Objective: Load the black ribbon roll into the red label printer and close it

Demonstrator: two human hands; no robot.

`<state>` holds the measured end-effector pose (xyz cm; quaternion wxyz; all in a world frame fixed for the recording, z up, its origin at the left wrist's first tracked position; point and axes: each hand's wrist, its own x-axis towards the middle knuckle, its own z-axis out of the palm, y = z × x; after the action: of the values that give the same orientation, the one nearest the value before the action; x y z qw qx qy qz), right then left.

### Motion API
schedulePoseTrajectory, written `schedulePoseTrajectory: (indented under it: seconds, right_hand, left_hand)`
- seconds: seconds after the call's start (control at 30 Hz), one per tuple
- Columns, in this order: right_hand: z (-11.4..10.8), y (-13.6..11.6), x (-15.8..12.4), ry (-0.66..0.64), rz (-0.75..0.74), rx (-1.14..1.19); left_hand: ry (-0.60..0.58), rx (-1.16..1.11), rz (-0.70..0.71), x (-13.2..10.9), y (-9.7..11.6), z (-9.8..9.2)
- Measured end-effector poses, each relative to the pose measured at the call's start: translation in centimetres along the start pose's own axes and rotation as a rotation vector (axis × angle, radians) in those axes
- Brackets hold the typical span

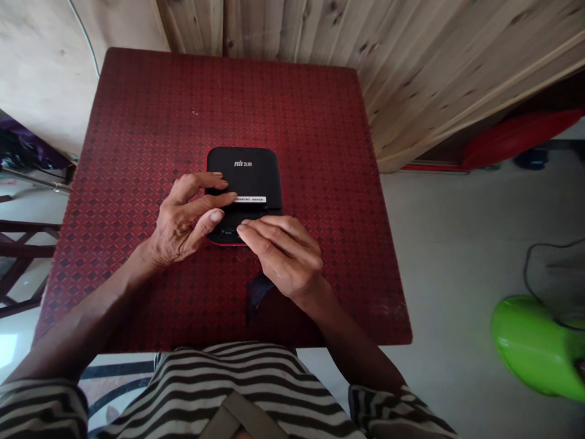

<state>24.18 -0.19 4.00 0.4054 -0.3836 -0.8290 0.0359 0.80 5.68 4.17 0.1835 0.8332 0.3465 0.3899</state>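
A flat black device (249, 177) with white lettering and a white label strip lies in the middle of the red patterned table (137, 134). My left hand (185, 219) rests against its left edge, fingers stretched and slightly apart, their tips on its top. My right hand (283, 253) lies over its near edge, fingers held together and flat, with the tips touching the near end of the device. A thin red rim shows under the device's near side. A small dark object (258, 291) sits on the table just below my right wrist, partly hidden.
Wooden plank wall (411, 55) stands behind the table. A green plastic object (534, 347) is on the floor at the right. A dark chair frame (18, 244) stands at the left. A red item (516, 137) lies by the wall at the right.
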Motion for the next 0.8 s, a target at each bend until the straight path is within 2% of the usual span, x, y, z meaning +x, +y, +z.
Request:
schedulePoseTrajectory:
  seconds: [0.17,0.37,0.5,0.57,0.67,0.73,0.8]
  right_hand:
    - [0.0,0.0,0.1,0.049,-0.046,-0.019]
    - [0.2,0.0,0.2,0.026,-0.028,0.003]
    - [-0.9,0.0,0.5,0.105,0.013,0.019]
    - [-1.8,0.6,0.4,0.172,0.130,0.015]
    - [-2.5,2.6,-0.3,0.251,0.410,0.084]
    - [-2.2,4.3,-0.9,0.213,0.607,0.191]
    - [-1.5,5.5,-1.3,0.110,0.740,0.319]
  left_hand:
    - [-0.026,0.056,-0.012,-0.3,-0.5,0.1]
    - [-0.050,0.104,0.006,-0.8,-1.0,0.4]
    - [-0.054,0.127,0.029,-0.9,-0.4,0.3]
    - [-0.026,0.140,0.042,-1.3,0.3,0.1]
    - [0.090,0.216,0.046,-2.5,1.1,-0.1]
    - [0.140,0.286,0.039,-3.6,1.2,0.0]
    - [0.141,0.342,0.039,-4.6,0.8,0.2]
